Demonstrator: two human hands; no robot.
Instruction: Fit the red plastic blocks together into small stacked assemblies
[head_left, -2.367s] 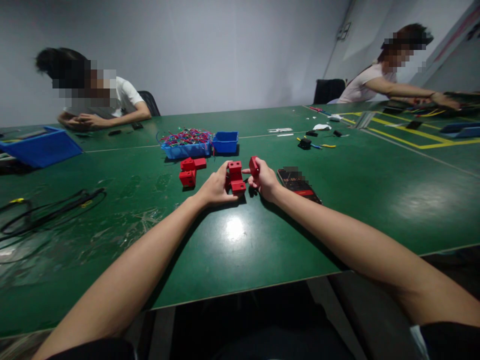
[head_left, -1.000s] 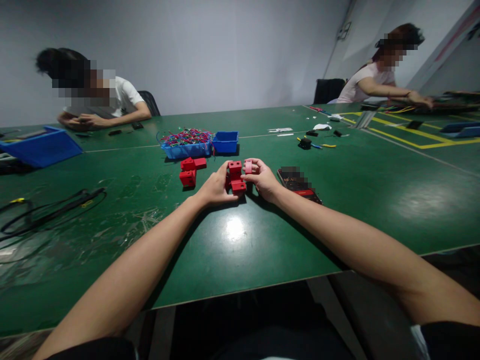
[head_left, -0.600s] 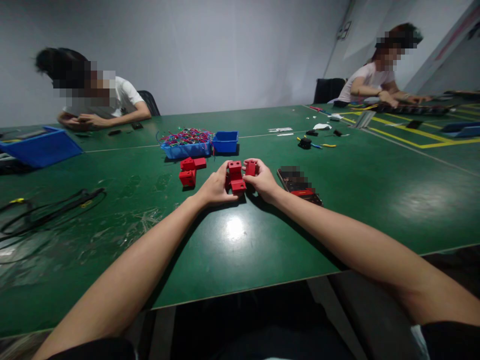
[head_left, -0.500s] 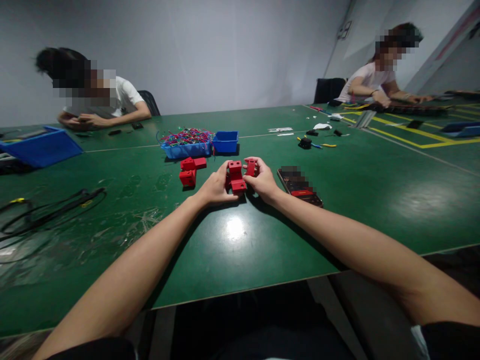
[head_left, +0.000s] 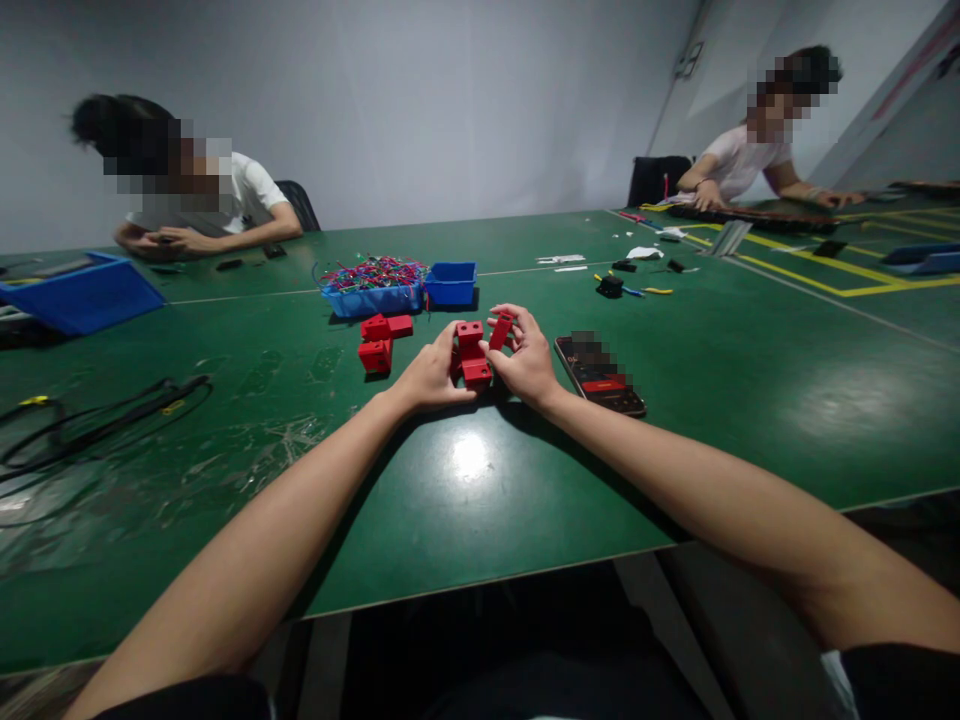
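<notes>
My left hand [head_left: 430,378] rests on the green table [head_left: 465,480] with its fingers closed round a red block assembly [head_left: 471,354]. Just to the right, my right hand [head_left: 527,362] pinches a small red block [head_left: 501,330] between fingertips and holds it tilted against the assembly's right side. A few more red blocks [head_left: 382,341] lie loose on the table to the left of my left hand.
A phone [head_left: 600,374] lies right of my right hand. Behind the blocks stand a blue tray of coloured wires [head_left: 373,284] and a small blue bin [head_left: 451,283]. Black cables [head_left: 97,420] lie at the left. Two other people sit at the far side.
My right hand has brought the small red block from out at the right in against the assembly, and now tilts it there. My left hand has stayed put.
</notes>
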